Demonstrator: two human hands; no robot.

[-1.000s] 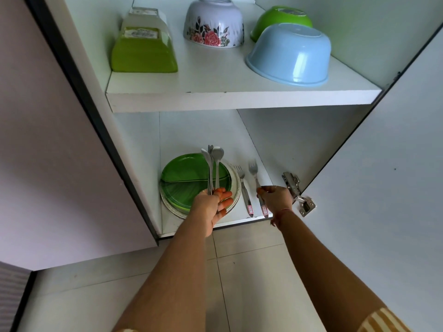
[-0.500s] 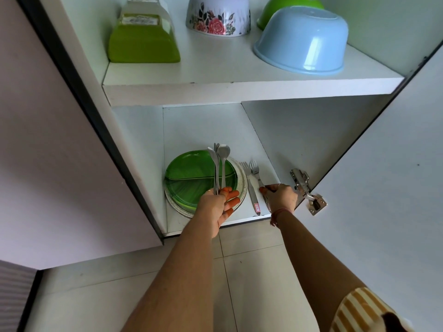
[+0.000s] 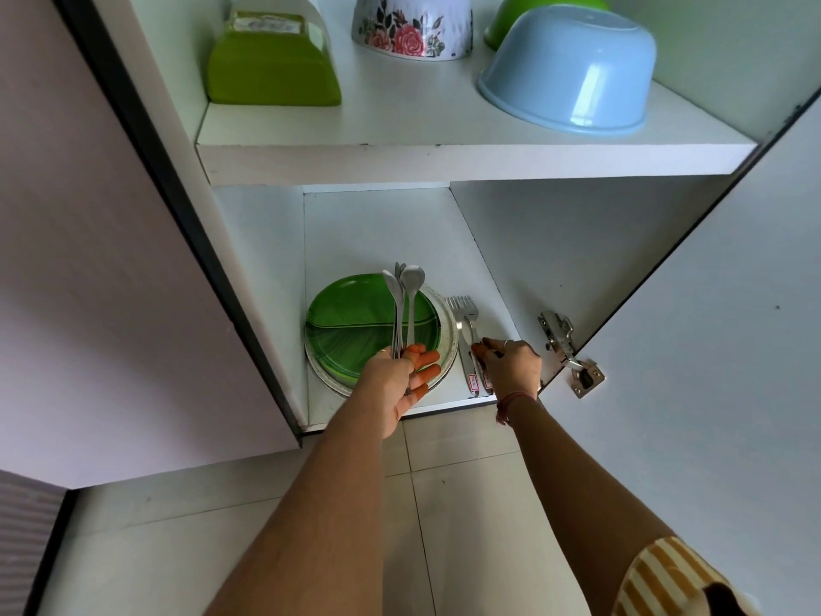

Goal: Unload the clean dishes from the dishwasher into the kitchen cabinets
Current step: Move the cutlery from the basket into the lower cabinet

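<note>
1. While the left hand (image 3: pixel 393 381) grips a bundle of spoons (image 3: pixel 405 304) upright over the green plate (image 3: pixel 355 331), the right hand (image 3: pixel 511 364) pinches a fork handle beside it.
2. Two forks (image 3: pixel 464 313) lie on the lower shelf (image 3: pixel 391 242); at least three spoons are held.
3. Both arms reach forward, fingers curled.

A metal hinge (image 3: pixel 571 354) was fixed to the open right door (image 3: pixel 711 349). A second open door (image 3: pixel 111 260) stood at left. Pale floor tiles (image 3: pixel 466 504) lay below the cabinet. A dark ribbed surface (image 3: pixel 22 526) showed at the lower left corner.
</note>
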